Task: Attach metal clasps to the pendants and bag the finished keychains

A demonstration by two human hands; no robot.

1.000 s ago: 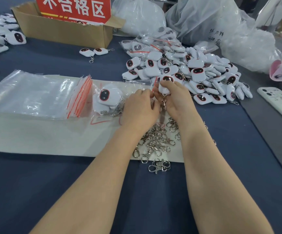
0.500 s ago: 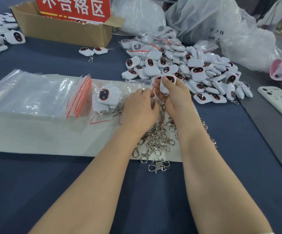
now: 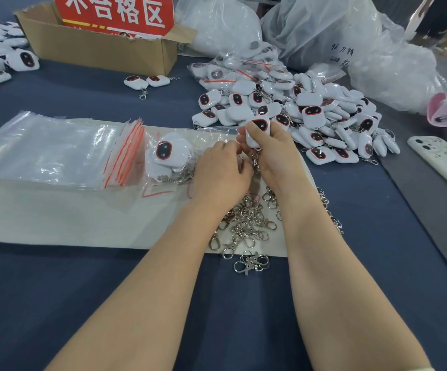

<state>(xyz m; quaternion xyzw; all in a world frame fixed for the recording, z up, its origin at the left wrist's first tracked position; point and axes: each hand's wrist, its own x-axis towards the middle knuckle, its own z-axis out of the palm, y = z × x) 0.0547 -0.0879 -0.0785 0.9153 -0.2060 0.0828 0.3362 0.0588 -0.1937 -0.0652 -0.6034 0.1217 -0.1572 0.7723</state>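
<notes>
- Dark blue tabletop [image 3: 56, 290]; loose clasps [image 3: 246, 223] lay heaped on a pale sheet [image 3: 56, 210] between the forearms.
- One white pendant [image 3: 257, 129] was gripped by the right hand [image 3: 276, 156] just above the sheet, with a clasp [image 3: 255, 163] dangling beneath.
- Fingers of the left hand [image 3: 218, 172] curled at the pendant's base; whether they pinched anything was unclear.
- Judgement: steady the pendant and confirm the ring is seated before bagging.
- The join itself was hidden between the hands.

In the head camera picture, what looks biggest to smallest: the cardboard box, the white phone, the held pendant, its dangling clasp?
1. cardboard box, even though farther away.
2. white phone, partly cut off at the edge.
3. pendant in the right hand.
4. clasp hanging below it.
</notes>
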